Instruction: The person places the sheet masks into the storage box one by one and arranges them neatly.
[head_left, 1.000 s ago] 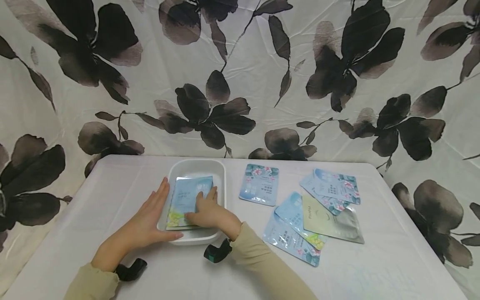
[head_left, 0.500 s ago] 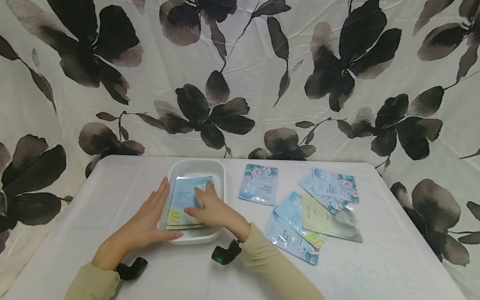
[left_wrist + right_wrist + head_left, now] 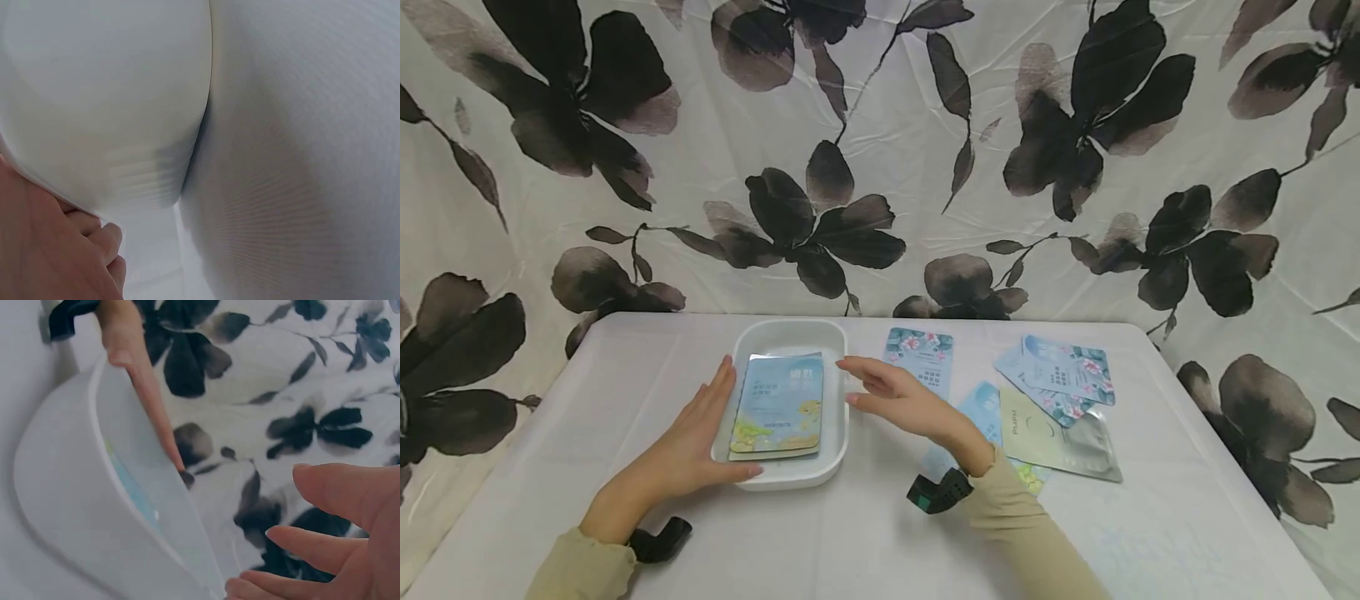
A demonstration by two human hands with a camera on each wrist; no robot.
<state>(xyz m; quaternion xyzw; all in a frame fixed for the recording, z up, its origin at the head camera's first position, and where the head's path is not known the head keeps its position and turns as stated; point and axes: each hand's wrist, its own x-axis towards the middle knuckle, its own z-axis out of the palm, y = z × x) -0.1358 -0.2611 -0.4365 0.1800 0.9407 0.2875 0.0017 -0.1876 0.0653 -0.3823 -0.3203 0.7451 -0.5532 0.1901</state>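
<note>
A white plastic tray (image 3: 830, 475) stands on the table with a small stack of face mask packets (image 3: 778, 404) inside, a light blue one with yellow print on top. My left hand (image 3: 688, 437) rests along the tray's left rim, fingers straight and thumb out at the front rim. In the left wrist view, the fingers (image 3: 94, 240) lie against the outer wall of the tray (image 3: 106, 81). My right hand (image 3: 898, 396) is just off the tray's right rim, fingers extended and holding nothing. In the right wrist view, this hand (image 3: 337, 531) is beside the tray (image 3: 69, 481).
A blue floral packet (image 3: 919, 354) lies right of the tray, partly covered by my right hand. Further right are overlapping packets: blue floral ones (image 3: 1063, 371), a pale green and silver one (image 3: 1052, 442) and blue ones (image 3: 982, 408) partly behind my right arm. A floral cloth (image 3: 880, 167) hangs behind the table.
My right hand has left the packet stack and moved right, out past the tray's rim, uncovering the top packet. The left hand stays at the tray's left side.
</note>
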